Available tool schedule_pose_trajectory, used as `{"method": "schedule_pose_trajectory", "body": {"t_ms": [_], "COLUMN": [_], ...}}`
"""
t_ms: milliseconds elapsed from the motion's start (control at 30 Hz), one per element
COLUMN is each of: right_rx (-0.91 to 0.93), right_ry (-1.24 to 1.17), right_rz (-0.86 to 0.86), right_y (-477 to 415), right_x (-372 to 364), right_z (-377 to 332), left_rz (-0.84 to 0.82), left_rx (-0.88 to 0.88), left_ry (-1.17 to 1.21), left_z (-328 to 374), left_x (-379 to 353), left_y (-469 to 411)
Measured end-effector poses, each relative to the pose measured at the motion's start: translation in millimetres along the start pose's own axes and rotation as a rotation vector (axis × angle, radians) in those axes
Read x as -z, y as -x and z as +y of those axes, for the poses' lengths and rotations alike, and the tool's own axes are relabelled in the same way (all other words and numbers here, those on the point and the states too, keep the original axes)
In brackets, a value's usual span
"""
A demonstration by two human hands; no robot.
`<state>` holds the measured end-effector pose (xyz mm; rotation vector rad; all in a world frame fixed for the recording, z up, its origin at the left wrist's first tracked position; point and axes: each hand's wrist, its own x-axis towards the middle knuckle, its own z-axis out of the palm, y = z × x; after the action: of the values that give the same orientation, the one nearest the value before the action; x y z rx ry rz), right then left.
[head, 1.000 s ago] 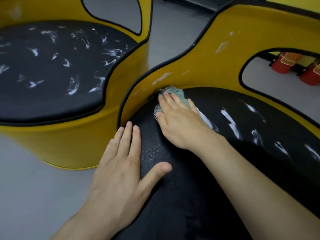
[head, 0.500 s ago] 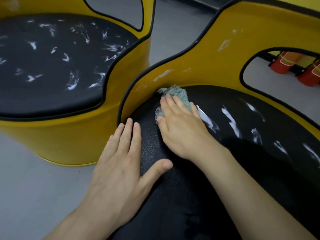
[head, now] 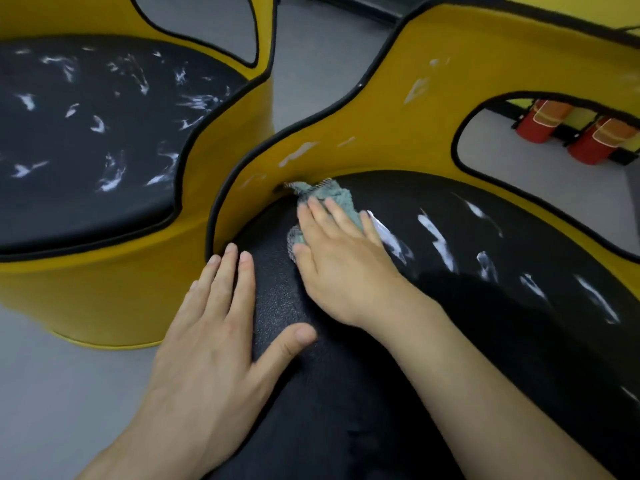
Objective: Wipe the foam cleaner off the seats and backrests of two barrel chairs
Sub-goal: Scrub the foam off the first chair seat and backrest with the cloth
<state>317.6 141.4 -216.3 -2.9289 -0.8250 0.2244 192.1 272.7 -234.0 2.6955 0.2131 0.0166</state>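
Observation:
Two yellow barrel chairs with black seats stand side by side. The near chair's black seat carries white foam streaks on its right half; its left front part looks wiped. More foam smears mark its yellow backrest. My right hand presses a grey-green cloth flat onto the seat, close to where seat and backrest meet. My left hand rests flat on the seat's left front edge, fingers straight, thumb spread. The far left chair's seat is covered with foam flecks.
Grey floor lies between and in front of the chairs. Through the near backrest's cut-out, two red cylinders lie on the floor at the upper right. A narrow gap separates the two chairs.
My right hand with the cloth has slid slightly back and right along the seat, away from the backrest seam. My left hand stays in place.

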Motion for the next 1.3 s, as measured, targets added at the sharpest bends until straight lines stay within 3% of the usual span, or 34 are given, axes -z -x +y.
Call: {"method": "schedule_pose_trajectory", "body": {"t_ms": [67,233,300,467,700,1033,1300], "right_rx": [0.0,0.244,0.263,0.19,-0.054,0.195,-0.002], "right_ry": [0.012,-0.087,-0.102,-0.026,-0.016,-0.035,-0.019], "right_rz": [0.023,0.048,0.033,-0.034,-0.011,0.045,0.036], "right_y": [-7,77,93,38,-35,85,-21], "right_x": [-1,-14,-17,-5,3,-15,3], "right_z": [-4,-13,-11,-10,12,-17,-9], "left_rz": [0.008,0.006,0.005,0.018,0.001,0.001,0.026], "left_rx": [-0.005,-0.005,-0.001,-0.005,0.01,-0.04,-0.006], "left_ry": [0.022,0.026,0.049,0.056,0.023,0.072,0.048], "left_z": [0,-2,-3,-3,1,-6,-3], "left_x": [0,-1,-3,-3,2,-7,-3], "left_y": [0,-2,-2,-3,2,-5,-2]}}
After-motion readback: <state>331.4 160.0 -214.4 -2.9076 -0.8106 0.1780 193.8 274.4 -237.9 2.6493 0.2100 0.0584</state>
